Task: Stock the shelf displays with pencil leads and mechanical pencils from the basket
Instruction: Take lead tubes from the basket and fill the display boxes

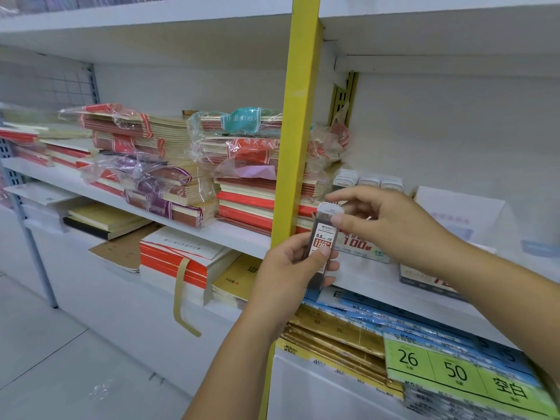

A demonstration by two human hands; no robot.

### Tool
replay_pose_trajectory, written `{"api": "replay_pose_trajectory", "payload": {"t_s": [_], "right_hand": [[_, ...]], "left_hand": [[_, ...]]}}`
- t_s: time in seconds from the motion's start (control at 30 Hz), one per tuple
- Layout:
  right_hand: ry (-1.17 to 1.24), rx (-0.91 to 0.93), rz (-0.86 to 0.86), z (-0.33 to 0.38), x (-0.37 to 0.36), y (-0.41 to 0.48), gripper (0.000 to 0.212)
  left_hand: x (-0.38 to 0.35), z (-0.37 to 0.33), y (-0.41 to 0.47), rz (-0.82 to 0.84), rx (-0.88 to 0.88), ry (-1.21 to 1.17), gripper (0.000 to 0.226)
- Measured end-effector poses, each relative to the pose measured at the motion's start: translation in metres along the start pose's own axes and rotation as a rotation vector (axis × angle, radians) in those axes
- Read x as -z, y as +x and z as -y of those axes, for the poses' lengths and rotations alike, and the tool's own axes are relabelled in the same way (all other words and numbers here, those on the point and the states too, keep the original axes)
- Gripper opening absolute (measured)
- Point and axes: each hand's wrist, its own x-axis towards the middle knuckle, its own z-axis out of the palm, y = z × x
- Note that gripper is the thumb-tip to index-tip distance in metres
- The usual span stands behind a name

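— At the shelf (242, 237) front: location of the lead case (324, 234)?
— Upright before the yellow post (300, 116). Left hand (291, 265) grip clamped round its lower half; right hand (388, 225) grip pinching its cap.

Notebook stacks (169, 177); yellow post (298, 116); perhaps green cards (454, 371).

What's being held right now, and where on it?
A lead case: left hand grips its lower body, right hand pinches the white cap end.

Glossy plastic lead case (325, 237); crinkled clear plastic wraps paper notebooks (242, 153).
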Motion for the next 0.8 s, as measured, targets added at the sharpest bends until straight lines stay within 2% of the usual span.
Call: {"api": "replay_pose_trajectory", "payload": {"t_s": [0.13,0.23,0.3,0.43,0.57,0.7,0.8], "right_hand": [[0.123,-0.029,-0.128,-0.002,0.007,-0.003,0.017],[0.173,0.011,-0.368,-0.004,0.031,0.002,0.014],[0.09,0.092,-0.465,-0.005,0.044,0.009,0.012],[-0.194,0.206,-0.414,-0.009,0.043,0.022,0.016],[-0.426,0.252,-0.332,-0.015,0.034,0.032,0.017],[-0.432,0.245,-0.295,-0.021,0.03,0.04,0.015],[-0.372,0.148,-0.291,-0.023,0.033,0.051,0.019]], "left_hand": [[-0.01,0.004,0.005,-0.036,-0.049,0.07,0.015],[-0.015,0.012,0.012,-0.151,-0.22,0.447,0.03],[-0.019,0.016,0.015,-0.166,-0.365,0.705,0.041],[-0.025,0.028,0.022,-0.055,-0.469,0.983,0.057],[-0.025,0.035,0.025,-0.047,-0.501,1.082,0.058],[-0.023,0.039,0.027,-0.069,-0.487,1.105,0.056],[-0.02,0.042,0.027,-0.059,-0.475,1.108,0.057]]}}
